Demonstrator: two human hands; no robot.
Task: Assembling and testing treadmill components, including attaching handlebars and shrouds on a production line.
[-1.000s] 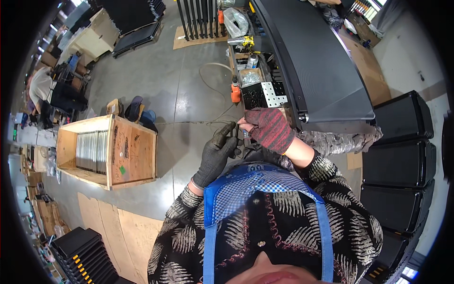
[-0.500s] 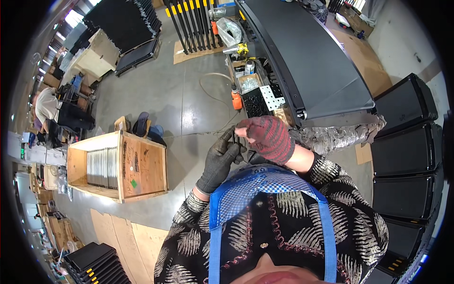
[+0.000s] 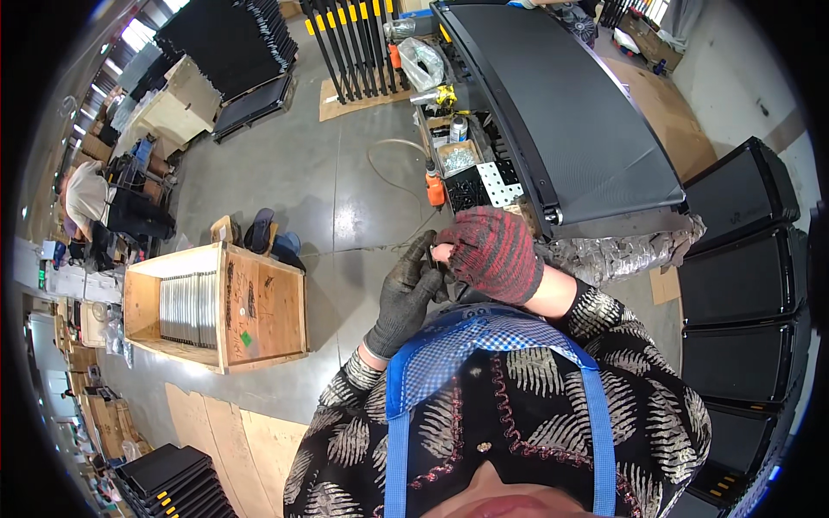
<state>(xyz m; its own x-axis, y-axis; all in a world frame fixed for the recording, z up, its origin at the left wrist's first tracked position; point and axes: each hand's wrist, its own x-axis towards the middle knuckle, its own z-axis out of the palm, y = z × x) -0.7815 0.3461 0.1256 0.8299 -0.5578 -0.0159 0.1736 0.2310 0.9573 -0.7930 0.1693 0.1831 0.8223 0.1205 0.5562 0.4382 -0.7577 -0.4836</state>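
At two o'clock from the hands, a long dark treadmill-like deck with a black belt, lying flat on the concrete floor, its near end roller just beside the hands. At three to five o'clock, a row of black moulded covers stacked along the wall. At nine o'clock, well apart, an open wooden crate holding upright grey metal plates. At twelve o'clock, a small tray of hardware, a white perforated bracket and an orange-handled tool on the floor near the deck. Crumpled plastic wrap under the deck's near corner.

Close before the chest, both hands meeting. Left hand in a black glove, fingers curled up toward the right. Right hand in a red-and-black knit glove, fingers bent closed over a small dark part, pinched between the two hands. Too small and too hidden to say what kind of part, or how firmly gripped.

Judging from the lay of things: deck apparently still uncovered and covers still stacked aside, so early to middle of the work; small-part handling under way, fitting to the deck not yet visible.
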